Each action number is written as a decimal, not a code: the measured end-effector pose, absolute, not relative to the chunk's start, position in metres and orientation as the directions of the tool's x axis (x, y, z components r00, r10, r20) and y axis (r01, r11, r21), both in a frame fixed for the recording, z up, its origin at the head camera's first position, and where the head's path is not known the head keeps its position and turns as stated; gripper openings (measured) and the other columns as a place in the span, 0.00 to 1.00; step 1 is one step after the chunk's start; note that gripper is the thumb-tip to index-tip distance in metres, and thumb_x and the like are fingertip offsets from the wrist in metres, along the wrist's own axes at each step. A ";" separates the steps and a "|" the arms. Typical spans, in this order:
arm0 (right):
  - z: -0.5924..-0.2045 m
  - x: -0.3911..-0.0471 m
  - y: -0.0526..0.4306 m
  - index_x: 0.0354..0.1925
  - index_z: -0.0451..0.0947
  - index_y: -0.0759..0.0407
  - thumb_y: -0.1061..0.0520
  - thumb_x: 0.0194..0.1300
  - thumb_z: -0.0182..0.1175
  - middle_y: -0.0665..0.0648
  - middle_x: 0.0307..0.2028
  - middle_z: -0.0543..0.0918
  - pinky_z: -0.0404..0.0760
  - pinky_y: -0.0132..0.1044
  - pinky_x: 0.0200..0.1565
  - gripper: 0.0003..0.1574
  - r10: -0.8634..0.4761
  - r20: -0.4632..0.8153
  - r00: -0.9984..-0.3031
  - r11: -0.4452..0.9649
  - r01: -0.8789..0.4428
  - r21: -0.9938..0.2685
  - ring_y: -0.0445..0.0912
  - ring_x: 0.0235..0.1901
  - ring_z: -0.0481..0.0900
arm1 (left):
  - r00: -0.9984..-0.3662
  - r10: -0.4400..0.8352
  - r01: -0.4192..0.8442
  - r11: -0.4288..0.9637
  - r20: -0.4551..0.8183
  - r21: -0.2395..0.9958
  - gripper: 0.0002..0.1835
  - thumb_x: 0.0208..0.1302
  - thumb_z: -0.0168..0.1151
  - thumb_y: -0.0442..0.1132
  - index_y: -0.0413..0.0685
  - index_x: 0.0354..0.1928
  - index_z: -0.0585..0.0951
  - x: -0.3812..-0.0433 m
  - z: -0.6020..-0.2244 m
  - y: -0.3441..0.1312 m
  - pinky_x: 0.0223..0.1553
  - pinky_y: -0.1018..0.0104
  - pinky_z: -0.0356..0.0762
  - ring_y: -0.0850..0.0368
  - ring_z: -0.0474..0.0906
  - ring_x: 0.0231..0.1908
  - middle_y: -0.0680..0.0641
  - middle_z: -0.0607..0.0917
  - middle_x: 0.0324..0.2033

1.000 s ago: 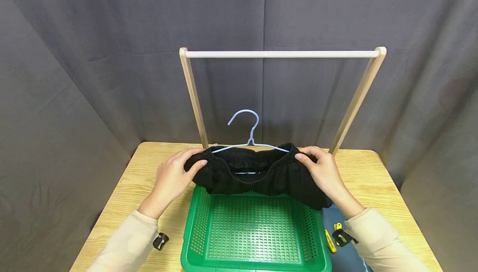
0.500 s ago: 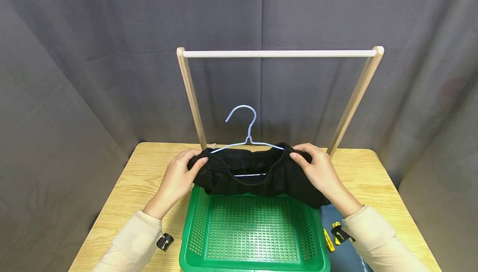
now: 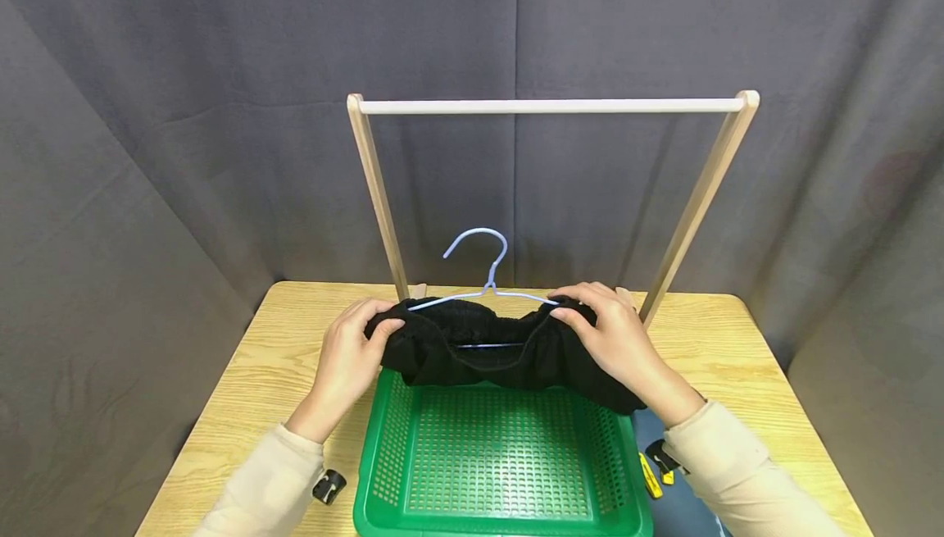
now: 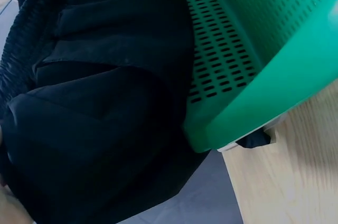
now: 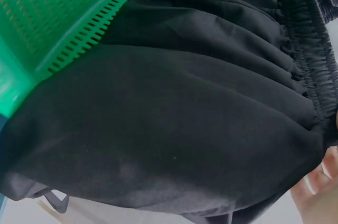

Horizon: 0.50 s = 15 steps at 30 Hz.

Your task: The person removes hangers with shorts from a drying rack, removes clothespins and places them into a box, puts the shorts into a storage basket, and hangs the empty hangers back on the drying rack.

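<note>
A black garment point(image 3: 472, 369) with a gathered elastic waistband is stretched sideways between both hands, over the far end of the green basket. Inside its waist opening sits a pale blue wire hanger point(image 3: 492, 275), hook upright, with its bottom bar partly visible. My left hand point(image 3: 350, 354) pinches the waistband at the left end, thumb in front. At the right, my right hand point(image 3: 610, 339) pinches the band beside the hanger's right shoulder. The gathered black cloth point(image 4: 105, 108) fills much of the left wrist view, and its elastic band point(image 5: 306, 49) runs down the right wrist view.
The green perforated basket point(image 3: 369, 471) stands on the wooden table point(image 3: 288, 340). Behind it rises a rack with a white bar point(image 3: 553, 106) and wooden posts. A blue cloth point(image 3: 674, 516) with small yellow pieces point(image 3: 651, 475) lies right of the basket. Grey curtains enclose the table.
The hanger rose slightly, then dropped lower with the garment. My right hand has shifted left, closer to the hanger's shoulder. My left hand has stayed at about the same place.
</note>
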State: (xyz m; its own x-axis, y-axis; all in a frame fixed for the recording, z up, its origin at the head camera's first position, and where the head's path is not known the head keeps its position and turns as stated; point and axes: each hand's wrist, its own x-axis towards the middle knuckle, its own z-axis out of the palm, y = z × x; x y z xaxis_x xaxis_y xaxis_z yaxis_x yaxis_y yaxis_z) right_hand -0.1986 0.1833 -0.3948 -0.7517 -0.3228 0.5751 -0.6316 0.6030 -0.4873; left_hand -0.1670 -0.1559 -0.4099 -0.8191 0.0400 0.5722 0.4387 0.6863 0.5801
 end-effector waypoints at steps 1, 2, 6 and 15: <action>-0.395 -0.198 0.183 0.47 0.85 0.56 0.59 0.60 0.70 0.53 0.40 0.87 0.63 0.44 0.42 0.15 -0.318 0.584 -0.747 0.608 -0.633 -0.479 0.50 0.44 0.81 | -0.811 0.038 0.444 0.691 0.584 0.571 0.08 0.62 0.69 0.37 0.41 0.40 0.84 -0.166 -0.410 -0.156 0.48 0.49 0.76 0.46 0.82 0.43 0.45 0.86 0.37; -0.395 -0.198 0.183 0.46 0.85 0.56 0.59 0.60 0.70 0.53 0.39 0.87 0.65 0.44 0.43 0.14 -0.312 0.589 -0.745 0.612 -0.632 -0.475 0.50 0.44 0.81 | -0.804 0.035 0.447 0.694 0.593 0.565 0.08 0.62 0.69 0.37 0.41 0.41 0.84 -0.166 -0.411 -0.156 0.48 0.49 0.76 0.46 0.82 0.44 0.45 0.86 0.38; -0.396 -0.197 0.186 0.46 0.86 0.55 0.59 0.59 0.70 0.53 0.39 0.87 0.71 0.48 0.48 0.14 -0.288 0.589 -0.755 0.626 -0.614 -0.480 0.52 0.43 0.81 | -0.796 0.007 0.441 0.693 0.606 0.571 0.10 0.62 0.69 0.37 0.39 0.42 0.85 -0.163 -0.411 -0.156 0.49 0.48 0.76 0.44 0.82 0.46 0.43 0.87 0.40; -0.400 -0.200 0.190 0.39 0.86 0.60 0.64 0.53 0.73 0.54 0.33 0.86 0.75 0.45 0.40 0.12 -0.270 0.655 -0.706 0.623 -0.647 -0.441 0.51 0.34 0.80 | -0.814 0.018 0.412 0.722 0.580 0.555 0.11 0.61 0.70 0.38 0.40 0.43 0.85 -0.163 -0.407 -0.153 0.50 0.46 0.76 0.43 0.81 0.47 0.42 0.87 0.41</action>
